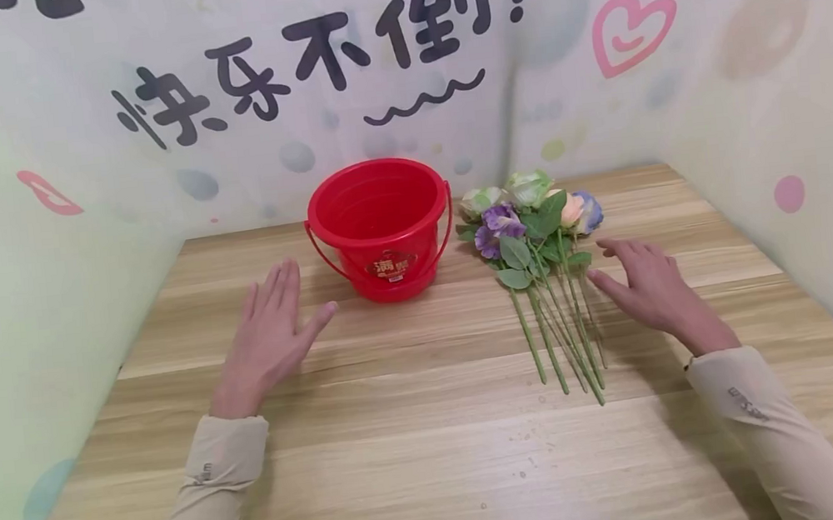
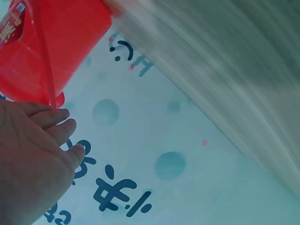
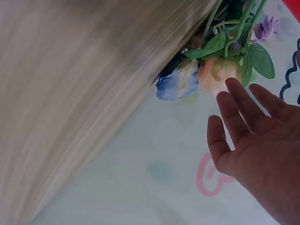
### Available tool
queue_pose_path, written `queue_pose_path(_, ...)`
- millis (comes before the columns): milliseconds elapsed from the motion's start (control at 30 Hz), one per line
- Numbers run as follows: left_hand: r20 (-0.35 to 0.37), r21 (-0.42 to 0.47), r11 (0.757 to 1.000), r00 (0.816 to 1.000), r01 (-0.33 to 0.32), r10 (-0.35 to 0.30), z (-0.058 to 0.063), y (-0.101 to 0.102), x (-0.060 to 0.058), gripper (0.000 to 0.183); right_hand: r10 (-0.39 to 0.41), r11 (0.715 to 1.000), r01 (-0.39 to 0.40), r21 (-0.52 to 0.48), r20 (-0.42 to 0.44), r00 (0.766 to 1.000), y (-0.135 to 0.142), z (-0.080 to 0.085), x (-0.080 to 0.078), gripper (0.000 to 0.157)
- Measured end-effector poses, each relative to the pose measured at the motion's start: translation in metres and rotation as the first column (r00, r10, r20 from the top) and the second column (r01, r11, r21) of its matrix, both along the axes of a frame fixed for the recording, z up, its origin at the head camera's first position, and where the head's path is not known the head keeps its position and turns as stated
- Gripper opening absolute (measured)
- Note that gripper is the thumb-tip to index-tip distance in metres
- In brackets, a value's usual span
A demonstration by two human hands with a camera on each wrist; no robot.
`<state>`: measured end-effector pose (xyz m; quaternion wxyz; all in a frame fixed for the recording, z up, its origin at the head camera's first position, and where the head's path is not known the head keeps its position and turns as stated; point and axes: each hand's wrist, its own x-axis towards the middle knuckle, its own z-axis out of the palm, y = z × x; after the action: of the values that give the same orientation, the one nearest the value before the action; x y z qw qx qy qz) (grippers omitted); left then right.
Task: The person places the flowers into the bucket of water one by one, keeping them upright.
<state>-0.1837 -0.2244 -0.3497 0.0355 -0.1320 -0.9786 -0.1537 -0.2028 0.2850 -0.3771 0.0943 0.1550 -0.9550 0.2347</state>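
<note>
A red plastic bucket (image 1: 397,253) stands upright at the back of the table, its handle hanging down at the front. My left hand (image 1: 266,337), fingers straight and thumb apart, hovers to the left of the bucket and holds nothing. Right of the bucket lies a bunch of artificial flowers (image 1: 532,207) in purple, pale green, peach and blue. Their green stems (image 1: 555,330) point toward me. Beside the stems, on their right, is my right hand (image 1: 648,284), empty with fingers spread and slightly bent. The right wrist view shows the blue flower (image 3: 178,83) beyond the fingertips.
The wooden table (image 1: 406,462) carries the bucket and flowers, with small water-like spots near its middle. A patterned cloth backdrop (image 1: 302,162) with dark characters rises behind the table's back edge and along both sides.
</note>
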Motion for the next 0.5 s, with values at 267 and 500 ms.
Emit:
queue_pose_path(267, -0.040, 0.079, 0.997, 0.999, 0.026, -0.023, 0.008, 0.000, -0.003, 0.094, 0.055, 0.979, -0.051, -0.197, 0.015, 0.998, -0.006, 0.001, -0.010, 0.039)
queue_pose_path(500, -0.046, 0.176, 0.984, 0.998, 0.040, -0.033, 0.013, 0.005, -0.007, 0.092, 0.036, 0.969, 0.000, -0.247, 0.141, 0.989, -0.010, 0.001, -0.018, 0.039)
